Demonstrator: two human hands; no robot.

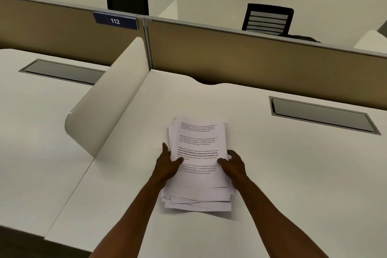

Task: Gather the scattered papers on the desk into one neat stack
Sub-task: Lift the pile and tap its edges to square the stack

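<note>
Squarely on the white desk (pixel 272 174), a stack of papers (pixel 199 163) with printed text on the top sheet — held from both sides. Left hand (pixel 167 165) clamped on the stack's left edge, thumb (pixel 179 160) lying on the top sheet, fingers (pixel 165 147) stretched along the side. Right hand (pixel 233 164) gripping the right edge, thumb on top, remaining fingers tucked out of sight behind the sheets. Near edge of the stack ragged, lower sheets fanned out and skewed; cannot tell whether lifted or resting. Left of the stack, a curved white divider (pixel 109 98) standing upright. Right of and beyond the stack, a grey cable hatch (pixel 320 115) set into the desk. Farther behind the stack, a tan partition (pixel 251 56) — carrying a blue "112" sign (pixel 115 21) — and two black chairs (pixel 268 19) past it.
</note>
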